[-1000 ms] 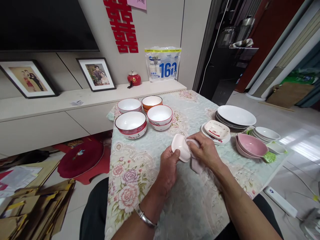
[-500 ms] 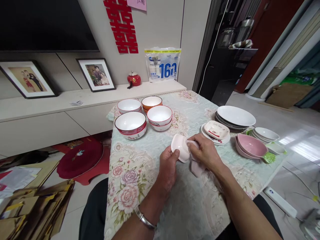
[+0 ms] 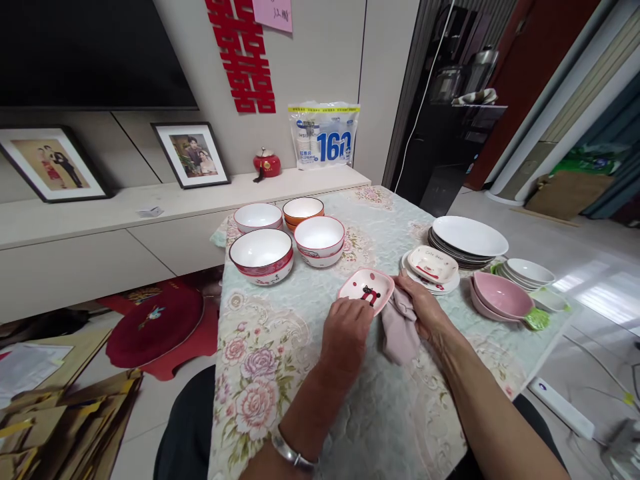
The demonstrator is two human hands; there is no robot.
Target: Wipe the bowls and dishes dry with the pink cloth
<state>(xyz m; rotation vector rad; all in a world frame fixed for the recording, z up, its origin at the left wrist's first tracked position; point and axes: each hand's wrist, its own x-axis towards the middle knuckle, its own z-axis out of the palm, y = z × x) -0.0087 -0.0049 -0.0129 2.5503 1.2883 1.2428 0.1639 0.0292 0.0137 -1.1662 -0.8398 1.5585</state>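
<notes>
A small pink-and-white dish with a dark cartoon figure and pink dots faces upward over the middle of the table. My left hand is closed on its near edge. My right hand is closed on a dusty-pink cloth, which hangs down beside the dish's right side. Just beyond my right hand, a square "Cute Bear" dish rests on white plates. Two pink leaf-shaped bowls are nested farther right.
Stacked bowls stand at the back left of the flowered tablecloth. A pile of large plates and small white bowls are at the right. Behind is a cabinet; a red stool stands left.
The dish has been turned from showing its outside to lying face up, its inner pattern now visible. My left hand has moved over its near edge; my right hand shifted right with the cloth.
</notes>
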